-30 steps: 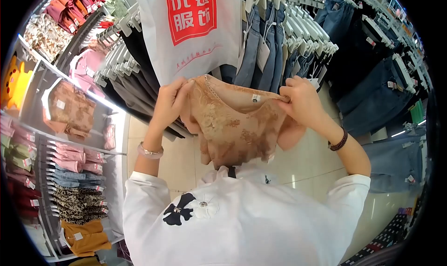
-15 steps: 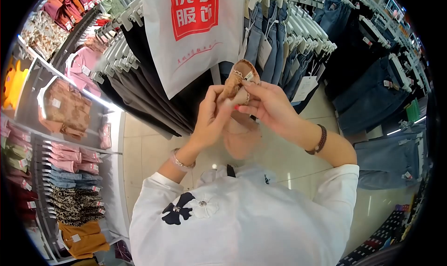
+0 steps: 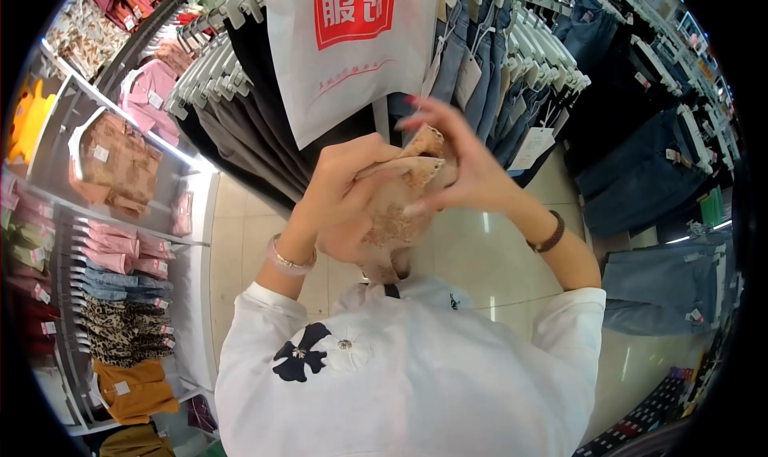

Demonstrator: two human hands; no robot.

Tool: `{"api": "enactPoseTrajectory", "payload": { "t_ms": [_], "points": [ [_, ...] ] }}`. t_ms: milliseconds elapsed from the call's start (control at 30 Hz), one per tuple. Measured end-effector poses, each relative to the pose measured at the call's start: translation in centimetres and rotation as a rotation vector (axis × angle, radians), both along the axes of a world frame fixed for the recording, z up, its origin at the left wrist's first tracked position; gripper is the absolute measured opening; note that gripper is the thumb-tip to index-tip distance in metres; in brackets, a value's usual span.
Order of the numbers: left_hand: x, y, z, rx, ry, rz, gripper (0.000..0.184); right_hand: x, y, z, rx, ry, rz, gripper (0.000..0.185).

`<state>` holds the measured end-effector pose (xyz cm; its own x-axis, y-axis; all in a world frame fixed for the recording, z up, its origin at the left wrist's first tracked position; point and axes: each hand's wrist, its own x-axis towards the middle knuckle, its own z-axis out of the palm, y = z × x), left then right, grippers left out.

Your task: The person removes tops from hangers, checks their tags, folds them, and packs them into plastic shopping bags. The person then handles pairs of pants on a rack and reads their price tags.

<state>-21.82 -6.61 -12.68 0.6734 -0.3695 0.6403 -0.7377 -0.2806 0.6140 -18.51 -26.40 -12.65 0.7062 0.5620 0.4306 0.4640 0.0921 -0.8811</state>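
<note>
A thin peach-tan garment [image 3: 388, 221] with brown blotchy print and a scalloped trim hangs in front of my chest. My left hand [image 3: 344, 177] is closed around its upper part, fingers wrapped over the gathered cloth. Blurred a little by motion, my right hand [image 3: 468, 161] stands spread at the garment's other side. Its fingers point up and away from the cloth, and the thumb lies near or against the front. Folds and the left hand hide part of the trimmed edge.
Right ahead hangs a white plastic bag [image 3: 336, 81] with red print, between dark trousers [image 3: 240, 137] and blue jeans [image 3: 488, 65] on hangers. Shelves of folded clothes [image 3: 124, 329] line the left; more jeans [image 3: 640, 173] hang at right. Pale floor tiles [image 3: 512, 273] lie below.
The right hand has let go of the trimmed edge and spread its fingers. My left hand now grips the bunched cloth, and the garment has spread lower, showing more printed fabric.
</note>
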Motion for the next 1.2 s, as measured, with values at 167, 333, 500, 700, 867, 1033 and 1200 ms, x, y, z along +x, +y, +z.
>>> {"api": "enactPoseTrajectory", "payload": {
  "t_ms": [167,333,500,700,867,1033,1200],
  "points": [
    [-0.7,1.3,1.3,0.044,0.115,-0.013,0.031,0.2,1.4,-1.0,-0.161,0.022,0.105,0.018],
    [-0.8,3.6,0.4,0.278,0.306,0.137,0.030,0.6,0.4,1.8,-0.337,-0.146,-0.061,0.022],
    [-0.4,5.9,-1.4,0.568,0.463,0.326,0.021,0.7,-0.4,3.2,-0.172,0.018,-0.106,0.026],
    [1.4,3.9,-6.4,-0.265,0.659,0.086,0.048,-0.8,0.0,5.3,0.175,0.306,-0.043,0.022],
    [0.2,-4.4,-15.4,-0.020,0.583,-0.313,0.086,-0.5,0.9,6.5,0.492,0.480,-0.019,0.026],
    [-2.5,-10.3,-13.9,-0.269,0.203,-0.036,0.056,-0.5,-2.7,7.9,0.674,0.462,-0.314,0.024],
    [-1.3,-5.4,-15.5,-0.083,0.770,-0.324,0.028,-0.3,-12.3,5.6,0.589,0.111,-0.795,0.022]
  ]
}}
